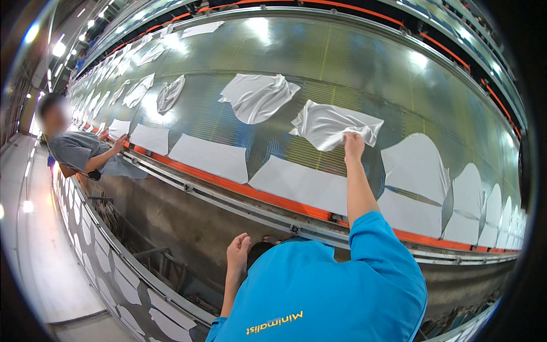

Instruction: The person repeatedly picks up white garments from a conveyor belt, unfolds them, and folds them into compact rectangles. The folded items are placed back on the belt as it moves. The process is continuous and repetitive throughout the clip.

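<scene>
My right hand (pixel 354 146) grips the near edge of a wrinkled white fabric piece (pixel 329 122), pinching it between fingers and thumb. The piece rests on the long, shiny printing-type table (pixel 367 81). Beyond it to the left lies another creased white piece (pixel 260 96). Below my right forearm, a flat white piece (pixel 305 179) lies along the table's near edge, partly covered by the arm. A smooth, rounded white piece (pixel 414 164) is just to the right. My left hand (pixel 238 250) hangs in front of my body, off the table, loosely curled with nothing in it.
A metal rail (pixel 188 187) and an orange strip (pixel 273 197) run along the near edge. Further left, a person (pixel 81 145) stands with hands at the same table's edge. Behind is another table with white pieces (pixel 124 273). More flat pieces (pixel 466 192) line the right.
</scene>
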A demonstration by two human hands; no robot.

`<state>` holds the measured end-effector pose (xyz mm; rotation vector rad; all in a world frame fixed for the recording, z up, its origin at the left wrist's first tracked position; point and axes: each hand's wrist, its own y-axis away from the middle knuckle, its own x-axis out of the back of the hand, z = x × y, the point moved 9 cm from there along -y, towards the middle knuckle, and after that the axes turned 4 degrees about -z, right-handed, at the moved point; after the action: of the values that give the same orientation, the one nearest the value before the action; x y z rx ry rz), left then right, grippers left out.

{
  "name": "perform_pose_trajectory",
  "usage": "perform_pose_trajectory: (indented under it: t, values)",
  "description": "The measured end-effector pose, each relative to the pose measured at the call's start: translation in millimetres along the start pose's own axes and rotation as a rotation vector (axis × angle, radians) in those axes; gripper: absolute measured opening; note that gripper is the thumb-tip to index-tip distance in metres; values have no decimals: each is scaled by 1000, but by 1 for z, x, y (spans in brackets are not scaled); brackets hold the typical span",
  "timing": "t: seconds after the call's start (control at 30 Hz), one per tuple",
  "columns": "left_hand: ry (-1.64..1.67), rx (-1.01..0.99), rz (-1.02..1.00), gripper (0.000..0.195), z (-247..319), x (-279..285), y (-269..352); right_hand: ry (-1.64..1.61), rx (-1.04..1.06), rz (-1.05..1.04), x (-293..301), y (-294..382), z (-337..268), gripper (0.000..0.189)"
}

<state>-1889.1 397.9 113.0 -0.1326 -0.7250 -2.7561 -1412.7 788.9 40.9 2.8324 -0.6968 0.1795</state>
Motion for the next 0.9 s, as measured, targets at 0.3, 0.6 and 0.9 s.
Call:
perform_pose_trajectory:
  t: [0.3,0.6,0.9]
  values:
    - [242,-179,-185,33,121,28,-77,-966,-22,-463,-91,89,-192,15]
    - [-140,-950,-765,98,278,-5,-92,430,350,-1183,-196,357,-256,19]
    - [-255,-361,-1377,28,192,-17,-113,643,44,-1051,-161,387,-220,38]
